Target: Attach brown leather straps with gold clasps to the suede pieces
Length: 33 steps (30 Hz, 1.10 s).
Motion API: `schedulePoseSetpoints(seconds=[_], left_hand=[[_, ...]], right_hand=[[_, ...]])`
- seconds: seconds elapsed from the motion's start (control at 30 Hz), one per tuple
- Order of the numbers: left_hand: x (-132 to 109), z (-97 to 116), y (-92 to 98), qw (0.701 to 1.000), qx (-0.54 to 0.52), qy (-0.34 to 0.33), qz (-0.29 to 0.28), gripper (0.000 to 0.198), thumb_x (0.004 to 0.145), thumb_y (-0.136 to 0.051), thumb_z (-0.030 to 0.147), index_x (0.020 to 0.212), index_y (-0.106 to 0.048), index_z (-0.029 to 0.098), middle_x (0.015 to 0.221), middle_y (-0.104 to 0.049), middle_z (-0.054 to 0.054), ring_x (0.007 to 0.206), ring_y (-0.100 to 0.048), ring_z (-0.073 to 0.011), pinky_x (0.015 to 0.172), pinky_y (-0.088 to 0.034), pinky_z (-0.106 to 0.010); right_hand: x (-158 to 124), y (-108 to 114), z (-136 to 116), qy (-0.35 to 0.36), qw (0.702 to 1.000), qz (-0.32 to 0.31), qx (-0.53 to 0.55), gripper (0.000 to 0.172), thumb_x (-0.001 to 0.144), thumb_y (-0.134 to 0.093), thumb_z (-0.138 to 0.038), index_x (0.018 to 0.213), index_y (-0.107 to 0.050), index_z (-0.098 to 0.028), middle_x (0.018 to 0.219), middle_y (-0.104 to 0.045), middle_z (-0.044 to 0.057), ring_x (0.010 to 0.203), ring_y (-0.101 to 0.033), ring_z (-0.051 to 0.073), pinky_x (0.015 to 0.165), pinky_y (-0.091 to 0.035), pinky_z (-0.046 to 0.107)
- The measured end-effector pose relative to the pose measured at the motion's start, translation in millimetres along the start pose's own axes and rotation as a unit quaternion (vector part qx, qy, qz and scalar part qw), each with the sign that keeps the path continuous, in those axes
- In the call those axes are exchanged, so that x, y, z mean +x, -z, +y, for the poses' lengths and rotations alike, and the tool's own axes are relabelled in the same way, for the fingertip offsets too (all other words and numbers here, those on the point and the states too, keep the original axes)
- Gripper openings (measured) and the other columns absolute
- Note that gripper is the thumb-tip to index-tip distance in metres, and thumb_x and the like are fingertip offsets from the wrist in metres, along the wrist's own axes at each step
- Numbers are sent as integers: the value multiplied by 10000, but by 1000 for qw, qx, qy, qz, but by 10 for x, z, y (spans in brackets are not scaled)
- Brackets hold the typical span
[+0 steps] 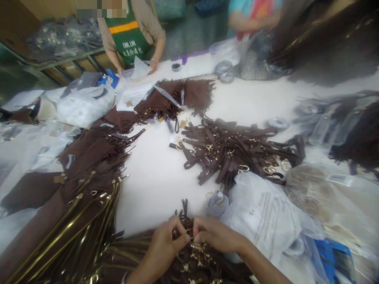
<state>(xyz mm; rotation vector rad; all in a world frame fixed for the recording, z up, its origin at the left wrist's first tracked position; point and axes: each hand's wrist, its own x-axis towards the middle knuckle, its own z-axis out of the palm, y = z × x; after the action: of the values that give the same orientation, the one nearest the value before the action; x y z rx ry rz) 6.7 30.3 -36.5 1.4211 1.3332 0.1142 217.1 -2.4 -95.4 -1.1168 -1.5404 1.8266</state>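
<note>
Straps (194, 263) with gold fittings lie heaped nearest us; above them our left hand (167, 240) and right hand (215, 234) meet, each grip pinching a small brown piece (188, 230). Beyond, we see a strap pile (227, 157) on the white surface (151, 173), then fringed brown pieces (197, 94), and farther still a person (147, 23) in a green apron (128, 43).

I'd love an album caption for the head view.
Left hand and right hand close together over dark pieces with gold-coloured fittings; beyond them, brown straps on a white table.
</note>
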Motion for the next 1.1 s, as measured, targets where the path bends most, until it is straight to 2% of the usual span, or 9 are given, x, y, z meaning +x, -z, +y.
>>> schedulePoseSetpoints(seconds=[0.17, 0.23, 0.27, 0.4, 0.57, 0.7, 0.87, 1.0, 1.1], left_hand=[[5, 62, -60, 995, 89, -34, 17, 92, 882, -590, 309, 898, -587, 219, 828, -626, 4, 801, -562, -197, 719, -370, -296], [5, 59, -70, 991, 121, -61, 22, 194, 935, -521, 355, 817, -564, 208, 806, -606, -9, 793, -543, -198, 709, -350, -304], [3, 52, -68, 988, 130, -79, 21, 257, 955, -490, 374, 771, -541, 202, 796, -592, -13, 786, -530, -195, 701, -340, -305], [-33, 14, -6, 977, 110, -184, -12, 313, 995, -426, 342, 726, -482, 191, 773, -535, -16, 783, -489, -179, 715, -328, -312], [-125, -23, 64, 952, 58, -300, -20, 205, 983, -453, 216, 787, -507, 188, 791, -553, -27, 798, -490, -171, 750, -343, -327], [-174, -37, 57, 934, 61, -352, -3, 139, 956, -485, 156, 834, -547, 179, 815, -585, -46, 805, -492, -177, 754, -344, -344], [-177, -9, 46, 935, 61, -350, 6, 196, 955, -444, 150, 790, -545, 180, 755, -561, -37, 753, -478, -169, 706, -337, -327], [-179, 6, 8, 961, 38, -271, 36, 230, 980, -427, 214, 778, -535, 195, 744, -555, -21, 728, -505, -158, 691, -367, -292], [-171, 3, -30, 983, 16, -169, 70, 164, 988, -428, 283, 941, -571, 218, 839, -611, -23, 787, -575, -168, 731, -417, -276]], right_hand=[[-144, 0, -236, -20, 995, 34, -91, 289, 856, -626, -164, 1117, -547, -259, 998, -682, -33, 902, -630, 158, 745, -416, 226], [-128, 113, -272, -20, 983, 2, -184, 136, 901, -615, -231, 1031, -597, -269, 939, -697, -56, 858, -645, 139, 712, -415, 207], [-89, 193, -260, -28, 966, 4, -256, 37, 928, -590, -263, 951, -618, -262, 889, -698, -61, 822, -647, 131, 690, -412, 203], [220, 522, -45, -95, 862, 113, -485, 165, 952, -475, -146, 907, -631, -178, 926, -689, 59, 891, -639, 207, 748, -426, 277], [514, 612, 270, -120, 822, 136, -540, 218, 857, -453, 11, 957, -625, -77, 954, -664, 203, 910, -617, 309, 765, -433, 386], [510, 624, 250, -81, 838, 128, -525, 128, 882, -503, -45, 875, -611, -114, 890, -670, 153, 865, -619, 273, 771, -438, 371], [381, 624, -132, 5, 889, 151, -432, 115, 1003, -453, -267, 985, -548, -204, 961, -661, 31, 908, -609, 169, 819, -445, 283], [297, 513, -433, 76, 965, 175, -180, 148, 1012, -437, -321, 992, -554, -232, 951, -678, 6, 889, -625, 157, 816, -456, 283], [294, 464, -542, 85, 977, 192, -41, 144, 994, -479, -327, 975, -580, -226, 964, -698, 14, 914, -632, 167, 836, -453, 299]])
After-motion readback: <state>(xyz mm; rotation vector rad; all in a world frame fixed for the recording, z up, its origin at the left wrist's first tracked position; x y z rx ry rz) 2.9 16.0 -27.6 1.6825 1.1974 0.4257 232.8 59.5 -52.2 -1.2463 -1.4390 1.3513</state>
